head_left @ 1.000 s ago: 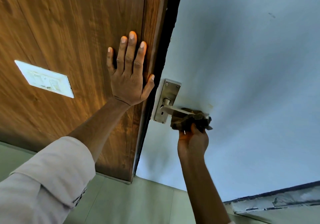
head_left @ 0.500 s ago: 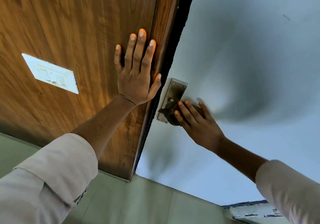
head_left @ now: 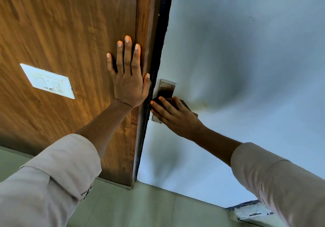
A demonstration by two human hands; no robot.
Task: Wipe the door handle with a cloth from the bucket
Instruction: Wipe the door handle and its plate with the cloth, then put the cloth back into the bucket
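The right hand (head_left: 177,117) pressed a dark cloth (head_left: 182,102) on the door handle plate (head_left: 166,89), fingers (head_left: 163,103) laid over it. The left hand (head_left: 129,82) lay flat and open on the wooden panel (head_left: 61,33), holding nothing. Wiping was under way; next, more rubbing along the handle seemed needed.

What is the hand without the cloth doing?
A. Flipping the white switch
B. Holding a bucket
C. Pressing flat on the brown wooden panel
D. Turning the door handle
C: the left hand lies flat with its fingers spread on the wooden panel, apart from the white switch plate, while the right hand presses the dark cloth on the metal handle plate.
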